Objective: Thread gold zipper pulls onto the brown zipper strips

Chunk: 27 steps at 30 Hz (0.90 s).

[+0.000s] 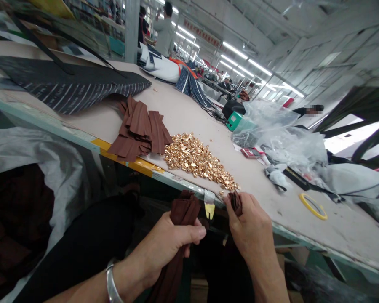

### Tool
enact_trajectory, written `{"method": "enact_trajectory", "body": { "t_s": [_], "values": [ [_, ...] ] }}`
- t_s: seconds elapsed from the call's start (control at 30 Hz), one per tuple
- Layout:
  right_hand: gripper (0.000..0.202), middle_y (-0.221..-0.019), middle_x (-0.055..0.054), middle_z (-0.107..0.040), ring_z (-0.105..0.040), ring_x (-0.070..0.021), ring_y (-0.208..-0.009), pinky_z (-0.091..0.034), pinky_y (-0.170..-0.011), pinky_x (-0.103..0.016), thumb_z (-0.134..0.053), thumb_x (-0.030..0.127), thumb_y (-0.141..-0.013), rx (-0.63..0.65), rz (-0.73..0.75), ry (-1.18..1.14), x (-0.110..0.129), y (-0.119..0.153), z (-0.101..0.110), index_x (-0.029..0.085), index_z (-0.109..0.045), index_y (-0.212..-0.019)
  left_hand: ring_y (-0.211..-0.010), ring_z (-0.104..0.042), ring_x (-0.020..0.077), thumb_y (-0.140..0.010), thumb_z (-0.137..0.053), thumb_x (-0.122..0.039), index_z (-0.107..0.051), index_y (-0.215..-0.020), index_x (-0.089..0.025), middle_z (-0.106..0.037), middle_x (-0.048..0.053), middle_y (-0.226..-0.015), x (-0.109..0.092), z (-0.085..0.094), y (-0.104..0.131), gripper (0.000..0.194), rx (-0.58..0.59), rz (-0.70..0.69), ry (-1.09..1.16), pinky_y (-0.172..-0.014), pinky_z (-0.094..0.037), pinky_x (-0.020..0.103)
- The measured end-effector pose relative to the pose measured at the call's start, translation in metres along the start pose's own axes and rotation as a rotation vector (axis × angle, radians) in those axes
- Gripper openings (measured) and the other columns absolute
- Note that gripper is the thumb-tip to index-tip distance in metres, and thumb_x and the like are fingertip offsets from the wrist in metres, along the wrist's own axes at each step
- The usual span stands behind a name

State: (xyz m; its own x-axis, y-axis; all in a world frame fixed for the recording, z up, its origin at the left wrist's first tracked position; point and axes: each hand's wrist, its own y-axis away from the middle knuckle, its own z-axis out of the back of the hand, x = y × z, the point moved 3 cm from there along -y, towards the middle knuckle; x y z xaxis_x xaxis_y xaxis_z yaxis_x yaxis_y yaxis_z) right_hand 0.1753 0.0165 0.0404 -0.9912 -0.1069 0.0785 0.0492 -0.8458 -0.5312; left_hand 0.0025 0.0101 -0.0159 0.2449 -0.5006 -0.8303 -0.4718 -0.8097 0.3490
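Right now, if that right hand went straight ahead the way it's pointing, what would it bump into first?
Probably the near end of the heap of gold pieces. Depth is unclear, though, so the right hand might brush the table edge first.

Held brown strips (185,210) partly past the bottom edge, red lettering (202,33) blurry

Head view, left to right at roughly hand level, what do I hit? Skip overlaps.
White sheeting → silver bracelet → left hand → yellow-tipped tab → right hand → yellow ring
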Motion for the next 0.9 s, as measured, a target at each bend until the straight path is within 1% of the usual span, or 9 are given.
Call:
{"method": "enact_trajectory", "body": {
  "t_s": [0.07, 0.13, 0.17, 0.27, 0.37, 0.47, 0.57, 0.73, 0.9],
  "values": [
    [0.016, -0.069, 0.0, -0.059, -0.057, -0.0163, -0.06, -0.041, -0.056, -0.026, -0.059, 0.031, -0.091, -0.016, 0.006, -0.155, 0.006, 0.005, 0.007, 0.019, -0.059, -0.081, -0.049, -0.042, 0.0083, -0.069, -0.067, -0.028, -0.06, -0.07, -0.016, -0.054, -0.004, -0.061, 0.001, -0.001, -0.001, 0.014, 0.007, -0.001, 0.002, -0.049, -0.031, 0.023],
    [0.006, -0.072, 0.001, -0.062, -0.059, -0.0133, -0.061, -0.044, -0.059, -0.023, -0.061, 0.025, -0.09, 0.003, 0.04, -0.33, 0.015, 0.012, 0.013, 0.02, -0.062, -0.088, -0.05, -0.042, 0.0087, -0.068, -0.068, -0.028, -0.06, -0.07, -0.016, -0.054, -0.004, -0.061, 0.001, -0.002, -0.001, 0.014, 0.018, -0.005, 0.008, -0.049, -0.032, 0.022],
    [0.002, -0.074, 0.001, -0.063, -0.06, -0.0121, -0.063, -0.044, -0.06, -0.021, -0.062, 0.022, -0.09, 0.021, 0.063, -0.395, 0.02, 0.016, 0.016, 0.02, -0.063, -0.09, -0.051, -0.042, 0.0088, -0.068, -0.068, -0.028, -0.06, -0.07, -0.016, -0.054, -0.004, -0.061, 0.001, -0.002, 0.0, 0.014, 0.017, -0.008, 0.012, -0.049, -0.033, 0.022],
    [0.004, -0.073, 0.001, -0.062, -0.059, -0.0102, -0.063, -0.045, -0.06, -0.019, -0.063, 0.016, -0.088, 0.052, 0.113, -0.488, 0.033, 0.024, 0.018, 0.018, -0.064, -0.086, -0.051, -0.041, 0.0087, -0.068, -0.068, -0.026, -0.059, -0.068, -0.016, -0.052, -0.004, -0.06, 0.001, -0.003, 0.0, 0.013, 0.015, -0.016, 0.015, -0.048, -0.033, 0.022],
    [0.003, -0.072, -0.001, -0.062, -0.06, -0.0108, -0.063, -0.046, -0.06, -0.019, -0.063, 0.015, -0.088, 0.043, 0.139, -0.508, 0.041, 0.028, 0.013, 0.015, -0.065, -0.085, -0.053, -0.041, 0.0092, -0.067, -0.067, -0.024, -0.058, -0.067, -0.016, -0.051, -0.004, -0.06, 0.002, -0.002, -0.001, 0.012, 0.017, -0.026, 0.027, -0.048, -0.033, 0.022],
    [0.005, -0.071, -0.002, -0.061, -0.061, -0.0121, -0.063, -0.047, -0.061, -0.02, -0.063, 0.017, -0.088, 0.026, 0.122, -0.469, 0.045, 0.028, 0.009, 0.014, -0.066, -0.084, -0.054, -0.042, 0.01, -0.066, -0.068, -0.023, -0.06, -0.071, -0.016, -0.051, -0.004, -0.062, 0.003, -0.001, -0.001, 0.011, 0.018, -0.02, 0.033, -0.049, -0.033, 0.022],
    [0.008, -0.069, -0.001, -0.06, -0.06, -0.012, -0.06, -0.046, -0.058, -0.021, -0.064, 0.019, -0.088, 0.01, 0.093, -0.434, 0.046, 0.027, 0.009, 0.015, -0.065, -0.081, -0.053, -0.041, 0.0094, -0.067, -0.068, -0.023, -0.06, -0.068, -0.016, -0.051, -0.004, -0.06, 0.003, 0.0, 0.0, 0.011, 0.019, -0.022, 0.036, -0.048, -0.032, 0.022],
    [0.007, -0.07, 0.0, -0.062, -0.061, -0.0122, -0.059, -0.045, -0.057, -0.021, -0.066, 0.023, -0.087, -0.003, 0.055, -0.405, 0.045, 0.026, 0.006, 0.017, -0.064, -0.083, -0.053, -0.042, 0.0094, -0.067, -0.068, -0.024, -0.06, -0.069, -0.016, -0.053, -0.004, -0.061, 0.004, 0.001, 0.001, 0.012, 0.012, -0.013, 0.019, -0.048, -0.033, 0.022],
    [0.01, -0.068, 0.001, -0.063, -0.059, -0.0115, -0.056, -0.045, -0.054, -0.02, -0.067, 0.026, -0.087, 0.0, 0.019, -0.452, 0.04, 0.028, 0.001, 0.017, -0.063, -0.084, -0.053, -0.042, 0.0093, -0.067, -0.068, -0.023, -0.06, -0.069, -0.016, -0.054, -0.004, -0.061, 0.006, 0.0, 0.002, 0.011, 0.004, -0.01, 0.037, -0.048, -0.033, 0.022]
  ]
}}
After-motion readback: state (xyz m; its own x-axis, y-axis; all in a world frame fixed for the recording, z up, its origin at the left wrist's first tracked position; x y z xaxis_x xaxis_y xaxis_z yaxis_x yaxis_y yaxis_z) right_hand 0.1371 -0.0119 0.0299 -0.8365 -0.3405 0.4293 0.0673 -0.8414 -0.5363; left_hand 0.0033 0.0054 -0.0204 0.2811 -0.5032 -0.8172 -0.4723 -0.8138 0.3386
